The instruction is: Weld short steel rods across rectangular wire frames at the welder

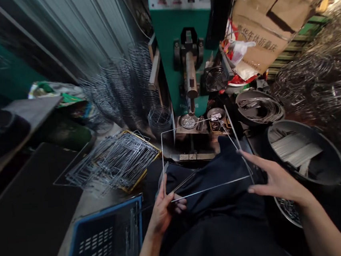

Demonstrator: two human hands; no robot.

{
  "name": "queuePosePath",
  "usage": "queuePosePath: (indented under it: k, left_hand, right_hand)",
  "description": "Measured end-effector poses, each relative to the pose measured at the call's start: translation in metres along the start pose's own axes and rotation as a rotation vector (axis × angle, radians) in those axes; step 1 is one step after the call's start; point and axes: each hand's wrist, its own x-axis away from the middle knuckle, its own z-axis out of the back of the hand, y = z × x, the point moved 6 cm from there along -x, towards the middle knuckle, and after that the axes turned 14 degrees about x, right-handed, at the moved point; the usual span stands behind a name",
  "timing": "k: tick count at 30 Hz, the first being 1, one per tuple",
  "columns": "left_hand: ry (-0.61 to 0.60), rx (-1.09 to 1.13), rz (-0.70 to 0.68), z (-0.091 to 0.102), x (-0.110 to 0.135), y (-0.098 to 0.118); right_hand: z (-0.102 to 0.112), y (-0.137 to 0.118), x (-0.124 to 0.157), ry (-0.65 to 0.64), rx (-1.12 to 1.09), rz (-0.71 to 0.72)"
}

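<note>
Over my lap I hold a thin rectangular wire frame (209,188), lying nearly flat, its far edge reaching toward the green machine (180,42). My left hand (163,209) pinches the frame's near left corner, fingers closed on the wire. My right hand (271,176) grips the near right corner, index finger stretched along the side wire. A short straight rod (232,124) rises from the right side of the frame near my right fingers.
A pile of finished wire frames (113,161) lies at left on a yellow-edged tray. A blue plastic crate (106,243) stands at lower left. Dark basins with metal rods (299,151) and wire rings (259,109) sit at right. Cardboard boxes (268,18) hang above.
</note>
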Motion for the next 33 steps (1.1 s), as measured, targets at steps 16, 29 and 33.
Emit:
queuePosePath:
  k: [16,29,33]
  left_hand:
    - [-0.019,0.003,-0.033,0.002,0.014,0.005]
    - [0.024,-0.002,-0.012,0.006,0.016,0.003]
    - [0.019,0.005,-0.011,0.002,0.018,0.004]
  right_hand:
    - [-0.041,-0.003,-0.029,-0.062,0.133,0.08]
    - [-0.048,0.0,-0.03,-0.058,0.165,0.072]
    - [-0.053,0.004,-0.035,-0.077,0.216,0.067]
